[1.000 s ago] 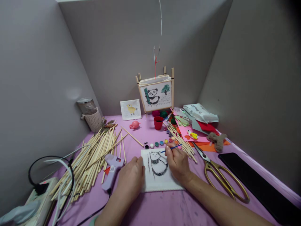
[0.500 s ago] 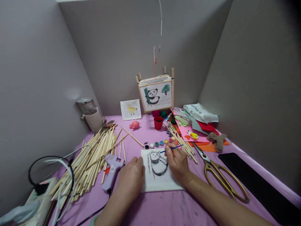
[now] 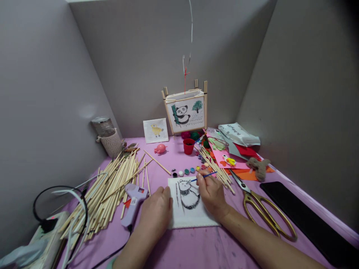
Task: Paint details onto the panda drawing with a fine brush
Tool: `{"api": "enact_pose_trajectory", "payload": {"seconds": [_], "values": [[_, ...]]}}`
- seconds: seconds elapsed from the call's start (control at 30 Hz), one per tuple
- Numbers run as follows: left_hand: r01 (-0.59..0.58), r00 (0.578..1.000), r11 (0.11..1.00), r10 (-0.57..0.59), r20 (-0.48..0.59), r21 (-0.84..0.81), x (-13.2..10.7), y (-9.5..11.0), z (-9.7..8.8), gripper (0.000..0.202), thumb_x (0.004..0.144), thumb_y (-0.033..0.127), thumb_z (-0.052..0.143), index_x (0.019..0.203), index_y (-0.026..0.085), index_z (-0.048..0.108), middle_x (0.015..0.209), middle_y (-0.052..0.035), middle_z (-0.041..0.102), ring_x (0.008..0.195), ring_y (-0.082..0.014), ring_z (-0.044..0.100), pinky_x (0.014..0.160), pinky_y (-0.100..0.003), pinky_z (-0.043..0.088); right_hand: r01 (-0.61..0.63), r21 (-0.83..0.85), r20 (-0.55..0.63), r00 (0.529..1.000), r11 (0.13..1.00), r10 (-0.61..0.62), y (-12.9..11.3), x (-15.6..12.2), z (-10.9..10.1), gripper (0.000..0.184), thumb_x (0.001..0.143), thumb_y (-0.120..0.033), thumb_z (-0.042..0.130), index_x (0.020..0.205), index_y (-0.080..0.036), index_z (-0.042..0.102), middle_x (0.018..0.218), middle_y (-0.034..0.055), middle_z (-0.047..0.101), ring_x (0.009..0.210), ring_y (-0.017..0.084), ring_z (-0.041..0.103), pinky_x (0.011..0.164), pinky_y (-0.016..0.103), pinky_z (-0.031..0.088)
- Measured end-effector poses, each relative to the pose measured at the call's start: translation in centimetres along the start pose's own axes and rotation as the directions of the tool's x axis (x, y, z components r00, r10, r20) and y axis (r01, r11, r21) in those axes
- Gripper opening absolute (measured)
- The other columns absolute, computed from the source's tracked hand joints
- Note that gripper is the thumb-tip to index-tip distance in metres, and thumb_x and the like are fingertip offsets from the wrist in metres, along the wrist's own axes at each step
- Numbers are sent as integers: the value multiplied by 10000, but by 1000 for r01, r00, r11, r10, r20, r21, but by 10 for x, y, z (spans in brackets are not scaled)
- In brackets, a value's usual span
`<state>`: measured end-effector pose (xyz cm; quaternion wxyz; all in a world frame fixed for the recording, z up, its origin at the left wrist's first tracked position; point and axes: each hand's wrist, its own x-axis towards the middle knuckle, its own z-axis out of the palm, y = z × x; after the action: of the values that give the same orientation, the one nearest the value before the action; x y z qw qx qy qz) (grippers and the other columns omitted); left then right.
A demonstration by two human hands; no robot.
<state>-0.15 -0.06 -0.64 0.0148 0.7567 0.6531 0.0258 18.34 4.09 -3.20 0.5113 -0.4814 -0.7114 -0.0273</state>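
1. The panda sheet, a white paper with a black panda outline, lies flat on the lilac tabletop, right between the forearms.
2. The right hand sits on the sheet's right side, its grip pinching a thin blue paintbrush between thumb and fingers. The bristles are at the panda's head (whether they touch the paper is too small to tell).
3. The left hand lies on the sheet's left edge, its grip relaxed and not closed on anything, with the fingers close together on the paper.
4. Just left of the sheet, a lilac glue gun lies beside the left hand, its black cord running toward the near edge.
5. Right of the sheet, gold-handled scissors lie open, with a black mat farther right.
6. Well left of the sheet is a large heap of bamboo sticks, and beyond it a power strip.
7. Just beyond the sheet runs a row of paint pots, and a smaller stick bundle lies beyond its right corner.
8. Farthest beyond the sheet, a red cup stands in front of a stick-framed panda lantern, with a chick picture to its left.
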Motion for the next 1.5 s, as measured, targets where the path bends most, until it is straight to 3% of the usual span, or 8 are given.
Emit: {"api": "enact_pose_trajectory", "payload": {"seconds": [0.4,0.53,0.67,1.5], "values": [[12,999,1000,-12,35,-4,0,2,-4,203,908,223,360,967,196,552,910,-54,610,831,-187,624,666,-283,419,-15,1,-30,999,1000,15,0,-1,-2,242,945,-239,374,807,-186,565,692,39,637,647,175,594,633,290,430],[8,1000,1000,-8,28,-10,0,2,-4,199,903,218,367,976,197,552,913,-53,613,829,-190,623,672,-286,422,-65,123,53,997,990,59,-1,-1,-2,238,954,-253,376,803,-196,551,658,12,622,614,156,601,602,271,442],[10,1000,1000,-10,29,-9,-1,2,-4,201,901,219,368,977,198,553,914,-51,612,828,-191,623,673,-287,425,-55,215,137,990,975,25,-2,-3,-1,268,962,-268,374,769,-196,545,673,13,619,602,144,604,602,262,451],[21,999,1000,-21,41,-10,0,2,-3,205,908,226,365,988,194,550,921,-57,612,839,-183,622,683,-280,420,-62,191,166,986,980,30,0,-4,2,278,963,-261,377,759,-197,554,770,29,641,625,137,603,599,255,453]]}}
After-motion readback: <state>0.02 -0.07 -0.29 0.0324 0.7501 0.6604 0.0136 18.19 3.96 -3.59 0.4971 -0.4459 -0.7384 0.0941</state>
